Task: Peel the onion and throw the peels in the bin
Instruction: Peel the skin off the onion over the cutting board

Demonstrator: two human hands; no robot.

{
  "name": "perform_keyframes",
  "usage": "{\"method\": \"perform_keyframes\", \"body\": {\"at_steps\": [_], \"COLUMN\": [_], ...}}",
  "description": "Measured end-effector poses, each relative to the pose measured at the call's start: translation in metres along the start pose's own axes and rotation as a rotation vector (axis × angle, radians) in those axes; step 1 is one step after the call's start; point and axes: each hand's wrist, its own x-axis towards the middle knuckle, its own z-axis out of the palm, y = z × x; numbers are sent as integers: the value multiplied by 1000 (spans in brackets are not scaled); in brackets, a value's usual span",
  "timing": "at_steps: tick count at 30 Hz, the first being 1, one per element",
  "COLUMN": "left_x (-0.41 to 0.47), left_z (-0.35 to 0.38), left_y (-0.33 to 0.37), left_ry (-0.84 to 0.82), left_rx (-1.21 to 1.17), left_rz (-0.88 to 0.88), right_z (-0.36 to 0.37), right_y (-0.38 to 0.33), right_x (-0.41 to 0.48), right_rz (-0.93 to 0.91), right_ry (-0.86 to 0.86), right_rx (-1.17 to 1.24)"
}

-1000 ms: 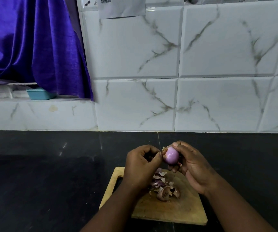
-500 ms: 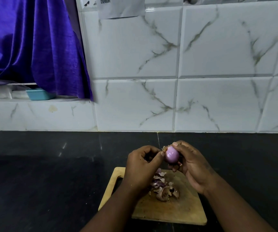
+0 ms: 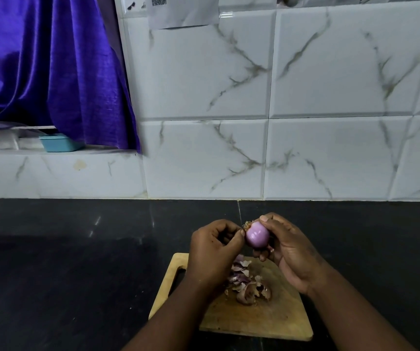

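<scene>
With the curled left hand (image 3: 214, 247) pinches the root end of the nearly bare onion (image 3: 257, 235), likely to tear off the last skin, clasps it in the right hand (image 3: 290, 252) for steadiness, and holds both above the cutting board (image 3: 267, 321) to drop scraps onto the heaped peels (image 3: 246, 283), with no bin in view.

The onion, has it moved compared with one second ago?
No. The onion stays just past the far edge of the cutting board, with no visible shift against it.
</scene>
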Motion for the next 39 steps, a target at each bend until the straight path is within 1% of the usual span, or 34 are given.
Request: {"method": "perform_keyframes", "body": {"at_steps": [5, 8, 11, 15, 17, 20, 22, 25, 28, 30, 36, 39], "left_x": [1, 6, 5, 2, 2, 2, 1, 0, 1, 2, 2, 1], "left_z": [2, -2, -3, -3, -3, -3, -2, 1, 1, 0, -2, -1], "left_y": [-4, -7, -8, -4, -2, 1, 4, 4, 0, -3, -6, -2], "left_ry": [54, 120, 98, 83, 98, 108, 79, 20, 16, 40, 125, 110], "left_rx": [143, 162, 212, 298, 274, 127, 59, 28, -1, 45, 341, 409], "left_rz": [59, 41, -9, -18, -10, 45, 65, 61, 58, 98, 273, 270], "right_z": [0, 0, -1, -2, -2, -1, -2, -2, -2, -1, 4, 6], "right_y": [-1, -2, -2, -1, 0, 1, 1, 1, 1, 1, 2, 0], "right_x": [0, -2, -3, -1, 0, 0, 0, 1, 1, 0, 0, -2], "right_rz": [37, 84, 83, 51, 47, 48, 37, 22, 33, 41, 66, 65], "right_ry": [-4, -24, -28, -23, -29, -35, -32, -34, -33, -28, -28, -39], "right_rx": [14, 49, 60, 6, -8, 7, 4, -42, -29, -26, 2, -17]}}
